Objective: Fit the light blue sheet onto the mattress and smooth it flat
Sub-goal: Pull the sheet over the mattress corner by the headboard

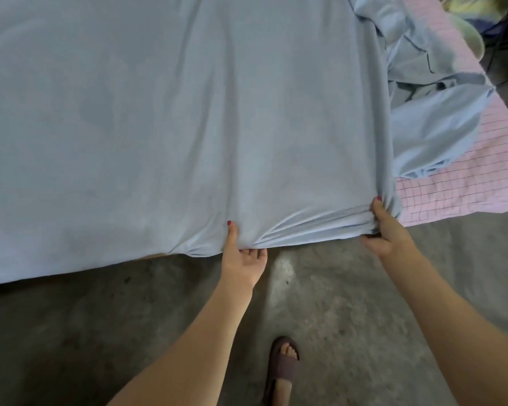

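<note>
Material: the light blue soft cotton sheet [165,118] is judged light, limp and stretchy; it bunches into pleats wherever it is pulled and will not hold a shape
Slip: low; judged to drag against the cover beneath rather than slide freely
Fragility: none apparent; judged to tolerate a firm pull along the hem
Grip zone: the near hem and its gathered corner, both at the near edge of the pink mattress with a thin dark grid pattern [464,183]
Sheet position: spread over most of the mattress top, near hem overhanging the mattress edge above the grey concrete floor [320,291]
Uncovered area: a strip of mattress remains bare to the right of the sheet, with a loose light blue bundle of cloth [431,112] lying on it
Left hand [242,260]: at the near hem, left of the sheet corner; thumb laid on top of the sheet, fingers curled under the hem, pinching it
Right hand [386,230]: at the sheet corner, beside the bare mattress strip; fingers closed round a gathered wad of cloth, thumb below
Tension evidence: pleats fan from each grip toward the far side of the mattress
Surface condition: long shallow creases run away from the near mattress edge; smoothing not yet complete
Footing: one brown slide sandal [282,367] on the floor, well back from the mattress edge
</note>
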